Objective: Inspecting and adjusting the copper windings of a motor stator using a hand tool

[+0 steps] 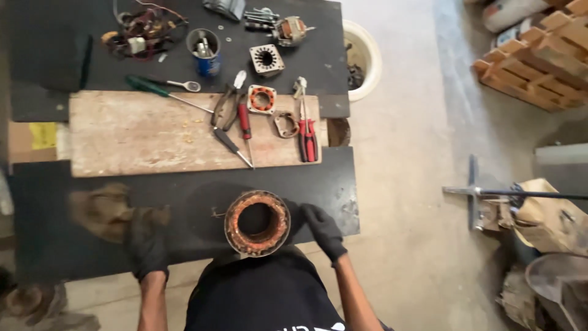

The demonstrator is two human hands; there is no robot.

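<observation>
A: Where's the stator (256,222)?
B: Near the black table's (184,190) front edge, bore facing up; round steel ring, copper windings.
A: Hands?
B: Gloved right hand (323,231) rests open beside it; left hand (146,242) blurred, cannot tell.

Wooden board (135,132) across black bench (318,61). On board: green-handled screwdriver (160,89), red-handled pliers (306,138), red screwdriver (245,125). Blue tin (204,54) of tools, small stator core (266,60) behind. White bucket (367,55) right of bench; wooden pallet (539,61) far right.
</observation>
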